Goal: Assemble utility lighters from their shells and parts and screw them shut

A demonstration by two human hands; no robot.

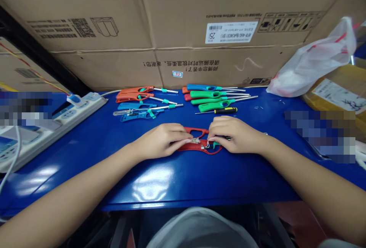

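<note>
Below the carton's (183, 23) inverted "25" label (231, 32), left grip (166, 140) pinches a clear part (195, 140), right grip (233, 133) white wiring (208, 143).

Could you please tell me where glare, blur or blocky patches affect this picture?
Head view: glare whitens the blue table left of centre near its front edge; fine print on the cardboard box looks soft; blocky patches hide details at both sides; small parts between the left hand and right hand lack crispness.

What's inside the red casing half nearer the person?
White wires show in the red casing half, a green part beside them. The left hand holds a clear piece over it; what lies beneath that or the right hand is hidden.
</note>
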